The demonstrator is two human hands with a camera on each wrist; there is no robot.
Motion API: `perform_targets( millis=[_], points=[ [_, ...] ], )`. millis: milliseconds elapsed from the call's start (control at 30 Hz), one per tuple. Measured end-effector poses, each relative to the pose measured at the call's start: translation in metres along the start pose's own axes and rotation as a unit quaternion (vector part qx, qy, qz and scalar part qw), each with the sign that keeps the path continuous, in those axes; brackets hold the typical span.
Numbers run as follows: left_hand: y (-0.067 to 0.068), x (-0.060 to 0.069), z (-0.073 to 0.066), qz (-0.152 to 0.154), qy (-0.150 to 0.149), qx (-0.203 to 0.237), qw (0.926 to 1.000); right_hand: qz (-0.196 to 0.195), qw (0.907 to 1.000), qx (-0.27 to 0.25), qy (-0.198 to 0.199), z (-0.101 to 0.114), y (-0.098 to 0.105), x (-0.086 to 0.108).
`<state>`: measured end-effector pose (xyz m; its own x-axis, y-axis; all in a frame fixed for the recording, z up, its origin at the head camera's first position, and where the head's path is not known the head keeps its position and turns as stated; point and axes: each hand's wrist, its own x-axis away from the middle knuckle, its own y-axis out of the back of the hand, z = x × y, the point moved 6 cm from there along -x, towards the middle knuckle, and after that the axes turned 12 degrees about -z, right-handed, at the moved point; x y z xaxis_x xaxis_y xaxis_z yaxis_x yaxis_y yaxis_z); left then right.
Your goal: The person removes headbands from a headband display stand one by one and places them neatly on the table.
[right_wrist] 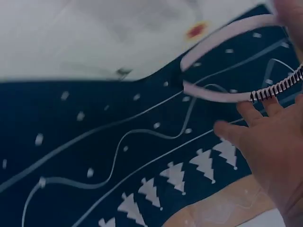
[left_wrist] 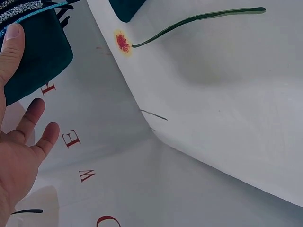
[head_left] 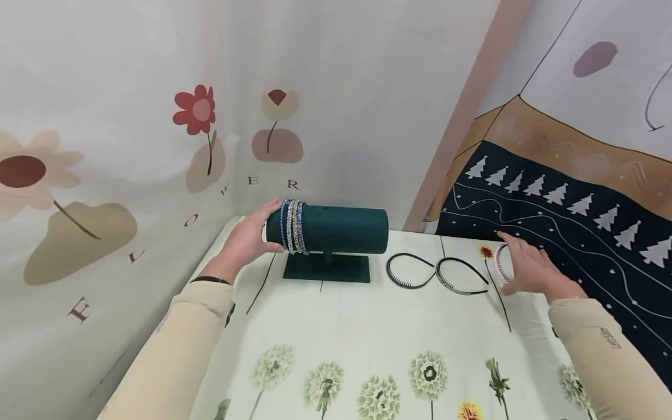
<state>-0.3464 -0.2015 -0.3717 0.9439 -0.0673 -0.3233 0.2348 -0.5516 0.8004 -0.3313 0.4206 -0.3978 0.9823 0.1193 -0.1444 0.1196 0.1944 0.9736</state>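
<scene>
In the head view, my left hand [head_left: 247, 239] grips the left end of a dark green cylindrical display stand [head_left: 346, 228], its thumb by the outermost band. Several glittery, toothed headbands [head_left: 294, 226] sit side by side around that end. The left wrist view has the thumb lying along the dark green roll [left_wrist: 47, 61], beside a turquoise band edge; two fingers spread away from it. My right hand [head_left: 535, 268] holds a pale pink headband [right_wrist: 213, 96] at the table's right edge, thumb on one side and fingers on the toothed side. Part of that headband is hidden by the hand.
Two black toothed headbands [head_left: 412, 271] lie touching or nearly so, between the stand and my right hand. The table [head_left: 341, 326] wears a white cloth printed with flowers. A printed curtain [head_left: 357, 105] hangs behind, and dark patterned fabric [head_left: 577, 256] drops away at the right.
</scene>
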Motion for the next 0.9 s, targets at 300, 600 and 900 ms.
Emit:
perform_targets(
  millis=[300, 600, 900],
  points=[
    [0.001, 0.002, 0.001, -0.001, 0.009, -0.004, 0.9999, 0.009, 0.9889, 0.129, 0.073, -0.022, -0.037, 0.008],
    [-0.002, 0.000, -0.001, 0.005, 0.001, -0.013, 0.9999, -0.002, 0.9813, 0.170, 0.090, -0.024, -0.059, 0.008],
    [-0.001, 0.002, -0.001, -0.003, 0.012, -0.014, 0.9998, -0.005, 0.9808, 0.176, 0.084, -0.029, -0.060, 0.002]
  ],
)
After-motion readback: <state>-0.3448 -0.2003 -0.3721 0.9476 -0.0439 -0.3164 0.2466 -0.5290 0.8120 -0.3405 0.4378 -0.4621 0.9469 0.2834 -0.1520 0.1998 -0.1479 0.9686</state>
